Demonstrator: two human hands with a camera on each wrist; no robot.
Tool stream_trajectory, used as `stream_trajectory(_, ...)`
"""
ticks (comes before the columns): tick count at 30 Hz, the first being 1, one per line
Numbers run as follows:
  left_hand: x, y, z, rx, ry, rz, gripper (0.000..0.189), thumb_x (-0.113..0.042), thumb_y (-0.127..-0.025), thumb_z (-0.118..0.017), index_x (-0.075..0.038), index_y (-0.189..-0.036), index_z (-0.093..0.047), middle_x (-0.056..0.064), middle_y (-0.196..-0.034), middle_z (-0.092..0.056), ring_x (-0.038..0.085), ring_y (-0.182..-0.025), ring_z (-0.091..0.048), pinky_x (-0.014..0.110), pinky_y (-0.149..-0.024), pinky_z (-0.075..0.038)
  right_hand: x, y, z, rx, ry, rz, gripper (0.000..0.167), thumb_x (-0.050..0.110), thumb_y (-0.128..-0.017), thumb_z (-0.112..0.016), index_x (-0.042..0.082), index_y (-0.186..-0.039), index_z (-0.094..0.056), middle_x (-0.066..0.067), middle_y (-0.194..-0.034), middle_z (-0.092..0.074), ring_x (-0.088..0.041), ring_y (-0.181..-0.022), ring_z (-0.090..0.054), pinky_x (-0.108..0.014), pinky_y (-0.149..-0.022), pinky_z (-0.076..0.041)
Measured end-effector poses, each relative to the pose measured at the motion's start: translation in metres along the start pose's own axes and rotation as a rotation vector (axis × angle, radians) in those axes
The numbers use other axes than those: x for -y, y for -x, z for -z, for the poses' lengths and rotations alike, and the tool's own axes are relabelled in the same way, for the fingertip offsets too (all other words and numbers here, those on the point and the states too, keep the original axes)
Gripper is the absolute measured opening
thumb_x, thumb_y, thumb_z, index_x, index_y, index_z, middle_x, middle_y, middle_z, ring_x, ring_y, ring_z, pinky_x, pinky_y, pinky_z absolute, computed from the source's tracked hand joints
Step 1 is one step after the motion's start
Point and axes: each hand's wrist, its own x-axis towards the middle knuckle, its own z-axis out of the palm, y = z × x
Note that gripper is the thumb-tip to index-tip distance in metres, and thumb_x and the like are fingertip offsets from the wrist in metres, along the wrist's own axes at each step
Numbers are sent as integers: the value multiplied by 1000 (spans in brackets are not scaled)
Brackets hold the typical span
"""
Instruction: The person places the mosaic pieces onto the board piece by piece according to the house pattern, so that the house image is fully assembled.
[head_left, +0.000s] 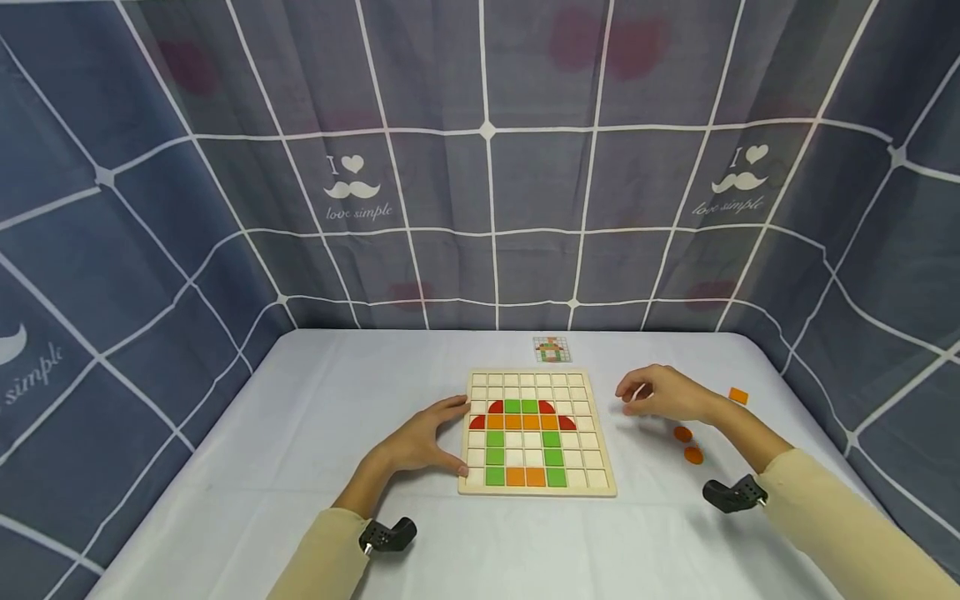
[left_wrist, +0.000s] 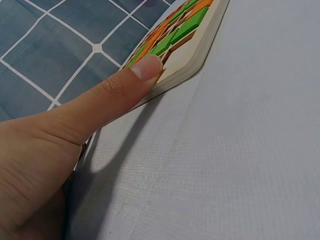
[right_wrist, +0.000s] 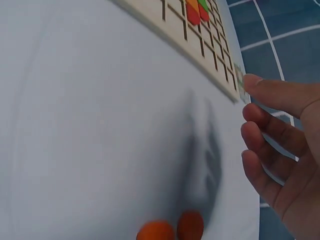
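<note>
A wooden grid board lies on the white cloth, with green, orange and red pieces forming a mushroom-like pattern in its cells. Along its left side rests my left hand, fingers and thumb spread apart. In the left wrist view the thumb touches the board's edge near a corner. To the right of the board, my right hand hovers over the cloth with loosely bent fingers. The right wrist view shows nothing between its thumb and fingers.
Two round orange pieces lie below the right forearm, and an orange square piece lies beyond it. A small pattern card sits behind the board. Dark checked curtains enclose the table at the back and sides.
</note>
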Motion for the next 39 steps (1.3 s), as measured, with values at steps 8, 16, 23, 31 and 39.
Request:
stream_trajectory(8, -3, 1, 1, -1, 14, 9, 109, -41, -69, -98, -8, -158, -44, 4, -167, -31, 31, -153, -24, 55, -122, -22, -26, 30, 9, -19, -1, -81, 24, 14, -89, -82, 3, -109, -74, 0, -98, -69, -19, -84, -62, -29, -68, -55)
stream_trajectory(16, -2, 2, 2, -10, 23, 20, 109, -40, -68, -98, -8, -158, -44, 4, -167, -31, 32, -153, -24, 56, -122, -22, -49, 55, 21, -29, 17, -64, 25, 14, -89, -82, 2, -110, -74, -1, -100, -71, -17, -87, -63, -27, -72, -55)
stream_trajectory(23, 0, 3, -1, -4, 25, 28, 109, -40, -68, -98, -9, -158, -44, 4, -167, -31, 31, -153, -24, 55, -122, -22, -73, 71, 46, -150, 31, -143, 30, 12, -92, -79, -4, -116, -71, -13, -108, -71, -22, -91, -65, -29, -67, -56)
stream_trajectory(31, 0, 0, -2, -12, 8, 23, 109, -42, -69, -98, -10, -158, -44, 2, -167, -31, 29, -153, -24, 54, -122, -23, -103, 86, 65, -276, 137, -202, 30, 7, -91, -78, -7, -116, -71, -20, -107, -71, -30, -93, -64, -30, -67, -53)
stream_trajectory(39, 0, -1, -2, -8, 7, 13, 110, -42, -68, -98, -10, -158, -44, 2, -166, -32, 29, -153, -25, 53, -122, -22, -129, 89, 53, -272, 156, -312, 45, 5, -91, -70, -15, -130, -58, -36, -119, -60, -49, -102, -55, -65, -88, -48)
